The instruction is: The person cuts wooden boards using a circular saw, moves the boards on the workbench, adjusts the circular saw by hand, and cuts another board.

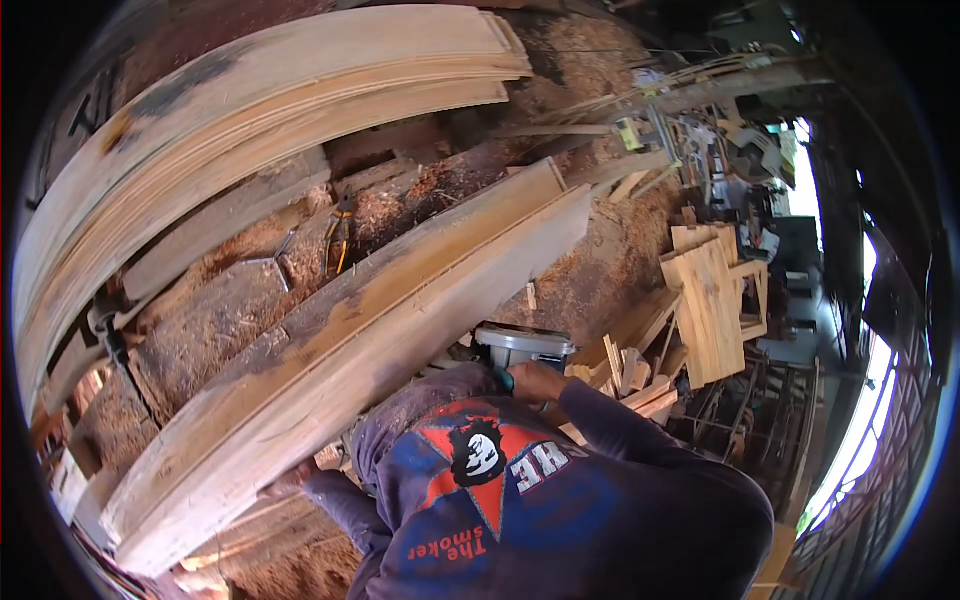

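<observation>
Reddish-brown wood shavings cover much of the cluttered workshop floor [600, 255], and a stack of long, curved, pale boards [300, 80] rises along the upper left. Pliers with yellow-and-black handles [340, 240] rest among the shavings, and a squarish pale wooden panel [705, 310] stands over to the right, near loose offcuts [640, 385].

The long, curved, pale timber plank [400, 340] lies diagonally in front of the person, alongside a brown-stained board [330, 315], its near end low at the left and its far end up toward the right. It looks stiff and fairly heavy, more likely to swing or slide as one piece than to bend; its face may be slightly slick with dust, and its edges could splinter. Its length suggests holding it by the long edges, with the hands well apart, or steadying it near the middle.

The left hand [290, 478] is at the plank's lower long edge and seems to touch it; the fingers are too dim and partly hidden, so I cannot tell how far open the grip is. The right hand [540, 383] is bent beside a small teal part [506, 379], just below a grey, box-shaped object with a light rim [522, 342]. Its fingertips are hidden, so I cannot tell whether it closes around the teal part or only rests against it.
</observation>
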`<state>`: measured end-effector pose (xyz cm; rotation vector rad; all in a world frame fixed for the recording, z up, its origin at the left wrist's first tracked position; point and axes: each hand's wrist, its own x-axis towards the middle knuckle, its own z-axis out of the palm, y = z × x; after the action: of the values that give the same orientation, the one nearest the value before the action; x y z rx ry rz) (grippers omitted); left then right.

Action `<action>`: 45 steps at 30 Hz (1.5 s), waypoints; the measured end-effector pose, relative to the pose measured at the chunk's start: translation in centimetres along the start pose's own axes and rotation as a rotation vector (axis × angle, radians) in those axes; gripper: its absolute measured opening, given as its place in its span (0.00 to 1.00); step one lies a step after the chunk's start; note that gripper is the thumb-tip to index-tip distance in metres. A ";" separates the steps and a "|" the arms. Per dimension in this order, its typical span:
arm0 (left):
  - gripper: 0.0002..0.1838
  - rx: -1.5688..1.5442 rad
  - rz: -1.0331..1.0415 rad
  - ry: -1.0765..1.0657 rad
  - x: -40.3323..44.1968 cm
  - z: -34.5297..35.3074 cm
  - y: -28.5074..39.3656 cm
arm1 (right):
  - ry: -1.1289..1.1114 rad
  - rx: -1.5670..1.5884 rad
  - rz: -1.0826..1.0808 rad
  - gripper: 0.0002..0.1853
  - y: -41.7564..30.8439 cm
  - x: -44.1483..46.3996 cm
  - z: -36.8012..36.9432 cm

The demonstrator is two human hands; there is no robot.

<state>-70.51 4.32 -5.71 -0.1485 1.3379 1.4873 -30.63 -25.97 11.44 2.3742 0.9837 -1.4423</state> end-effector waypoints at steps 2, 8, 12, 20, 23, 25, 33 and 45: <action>0.53 0.039 0.132 -0.034 3.9 -3.4 -1.5 | 0.024 0.020 -0.010 0.13 -1.4 -0.7 -0.5; 0.54 -0.070 0.191 -0.084 -3.6 4.7 3.0 | 0.011 -0.037 -0.013 0.12 -3.0 -0.1 -1.3; 0.55 -0.156 0.163 -0.166 -3.9 5.0 5.8 | 0.011 -0.064 0.007 0.15 -3.6 0.2 -1.7; 0.57 -0.086 0.335 -0.215 -5.1 5.0 8.2 | -0.025 -0.052 0.054 0.17 -3.0 1.2 -1.0; 0.58 0.017 0.430 -0.244 -5.6 4.2 9.1 | -0.004 -0.034 0.057 0.17 -1.9 1.5 0.5; 0.59 0.084 0.497 -0.260 -6.2 3.7 9.3 | 0.019 -0.051 0.026 0.16 -0.3 1.9 1.6; 0.62 0.419 0.902 -0.259 -10.1 1.0 7.4 | -0.025 -0.062 -0.070 0.15 10.7 4.6 9.8; 0.67 0.634 1.518 -0.081 -16.1 -3.5 3.1 | -0.023 0.107 -0.214 0.13 22.7 8.2 18.9</action>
<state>-67.98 -7.39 5.97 1.6290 1.8494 2.0103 -27.46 -48.66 -8.89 2.3799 1.2158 -1.6300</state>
